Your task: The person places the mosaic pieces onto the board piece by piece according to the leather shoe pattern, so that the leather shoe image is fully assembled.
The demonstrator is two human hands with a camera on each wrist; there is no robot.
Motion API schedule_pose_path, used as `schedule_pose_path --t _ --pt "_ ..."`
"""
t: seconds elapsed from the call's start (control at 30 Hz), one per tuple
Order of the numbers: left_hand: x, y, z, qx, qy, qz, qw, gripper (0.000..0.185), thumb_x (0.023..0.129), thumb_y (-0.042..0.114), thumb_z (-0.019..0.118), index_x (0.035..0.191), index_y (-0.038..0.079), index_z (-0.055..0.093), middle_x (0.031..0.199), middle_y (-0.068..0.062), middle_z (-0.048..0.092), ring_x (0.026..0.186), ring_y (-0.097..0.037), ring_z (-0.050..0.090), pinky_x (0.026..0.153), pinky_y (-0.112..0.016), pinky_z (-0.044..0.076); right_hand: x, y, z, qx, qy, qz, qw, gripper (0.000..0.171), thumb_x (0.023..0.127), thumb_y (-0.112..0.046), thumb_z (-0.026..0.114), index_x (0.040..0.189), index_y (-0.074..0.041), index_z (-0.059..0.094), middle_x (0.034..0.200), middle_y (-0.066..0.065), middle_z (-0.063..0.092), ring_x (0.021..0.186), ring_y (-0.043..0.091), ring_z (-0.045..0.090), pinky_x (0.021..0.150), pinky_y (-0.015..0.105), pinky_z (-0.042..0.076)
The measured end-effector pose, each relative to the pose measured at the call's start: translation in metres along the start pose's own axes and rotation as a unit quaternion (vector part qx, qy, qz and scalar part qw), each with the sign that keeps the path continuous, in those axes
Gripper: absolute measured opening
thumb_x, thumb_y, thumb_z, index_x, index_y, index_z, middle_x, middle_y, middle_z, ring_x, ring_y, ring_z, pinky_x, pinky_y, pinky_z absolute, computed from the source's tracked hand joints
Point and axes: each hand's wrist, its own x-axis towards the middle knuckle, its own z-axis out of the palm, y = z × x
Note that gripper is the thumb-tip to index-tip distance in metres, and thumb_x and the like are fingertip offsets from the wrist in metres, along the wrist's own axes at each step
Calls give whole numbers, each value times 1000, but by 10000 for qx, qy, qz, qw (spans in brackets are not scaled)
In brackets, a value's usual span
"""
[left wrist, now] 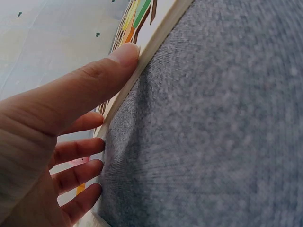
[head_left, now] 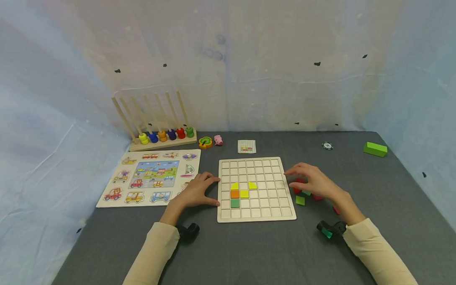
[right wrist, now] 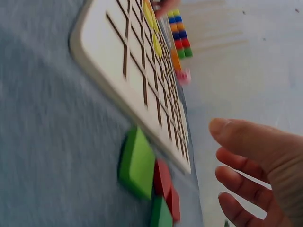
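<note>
Grid board (head_left: 255, 189), pale wood w/ square cells, lies flat mid-desk (head_left: 254, 250), a few coloured tiles (head_left: 239, 194) set in its left-centre cells (yellow, orange, green; two w/ rounded tops). Left hand (head_left: 198, 191) rests at the board's left edge, fingers (left wrist: 85, 147) straight, thumb tip pressed on the rim, gripping nothing. Right hand (head_left: 314, 182) hovers over the board's right edge, fingers loosely spread, holding nothing. Just right of the board, under that hand: loose blocks (head_left: 303, 193), red & green, smooth painted wood. Risk, my read: the hovering hand could brush those blocks & scatter them, or a nudge on the rim could slide the board on the grey felt-like desk cloth & jog the tiles. Left: vehicle puzzle (head_left: 151, 178), flat & printed; far left, peg rack (head_left: 160, 124) w/ coloured rings.
</note>
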Motion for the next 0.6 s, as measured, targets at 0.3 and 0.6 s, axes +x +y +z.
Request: schedule_pose_path --t 0.3,0.6 --pt "-1 1 -1 -52 -38 -51 10000 80 69 55 75 135 19 48 129 -7 44 116 -26 41 98 -46 35 -11 16 -11 -158 -581 853 9945 40 78 -9 75 116 -4 63 108 11 59 94 28 56 79 46 46" --pt "0 1 -1 -17 -50 -91 9999 80 69 56 75 135 20 48 128 -6 45 115 -25 41 98 -46 36 -13 24 -12 -254 -844 1203 9888 42 80 -13 74 118 -1 62 107 12 59 94 29 56 80 45 46"
